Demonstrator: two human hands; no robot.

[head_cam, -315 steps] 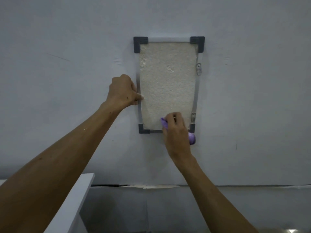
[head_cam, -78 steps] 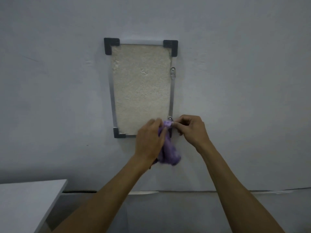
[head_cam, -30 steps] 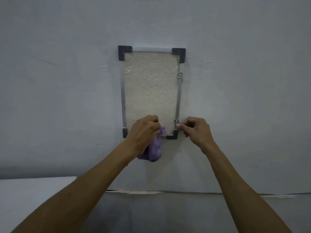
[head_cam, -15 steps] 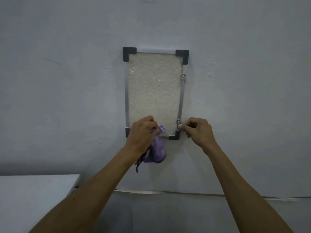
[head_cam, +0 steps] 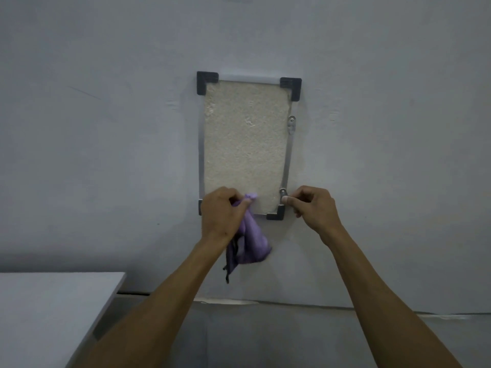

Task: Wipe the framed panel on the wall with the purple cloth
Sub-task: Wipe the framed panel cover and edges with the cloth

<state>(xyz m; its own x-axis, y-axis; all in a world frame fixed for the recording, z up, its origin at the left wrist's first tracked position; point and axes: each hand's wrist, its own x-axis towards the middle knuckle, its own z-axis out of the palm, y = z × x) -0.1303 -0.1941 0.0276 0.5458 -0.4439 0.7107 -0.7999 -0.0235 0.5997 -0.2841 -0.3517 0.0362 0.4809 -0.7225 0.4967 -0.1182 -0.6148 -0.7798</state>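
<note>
Left fingers (head_cam: 233,199): curled tight around a bunched top of the cloth, pressed against the lower left part of the panel.
Left hand (head_cam: 221,215): back of the hand faces the camera; it covers the panel's bottom left corner.
Cloth (head_cam: 251,243): purple, gripped at its upper end; a small tuft pokes out above the fingers against the panel, and the rest hangs below the hand against the wall, under the frame's bottom edge. A dark thread or tag dangles from its lower left.
Right fingers (head_cam: 288,200): pinched together at the frame's right rail, just beside the lower clip; whether they hold the clip or only press on the rail cannot be told.
Right hand (head_cam: 314,208): loosely fisted, lying against the wall just right of the frame.
Lower clip (head_cam: 282,192): small metal fitting on the right rail, touching or nearly touching the right fingertips.
Upper clip (head_cam: 291,124): the same kind of fitting higher on the right rail, untouched.
Panel (head_cam: 244,144): rough, cream-coloured, upright on the wall, inside a thin metal frame.
Frame (head_cam: 200,155): silver rails with dark corner pieces; three corners show.
Wall (head_cam: 106,128): plain pale grey.
Desk (head_cam: 53,301): white, at lower left, well apart from both hands.
</note>
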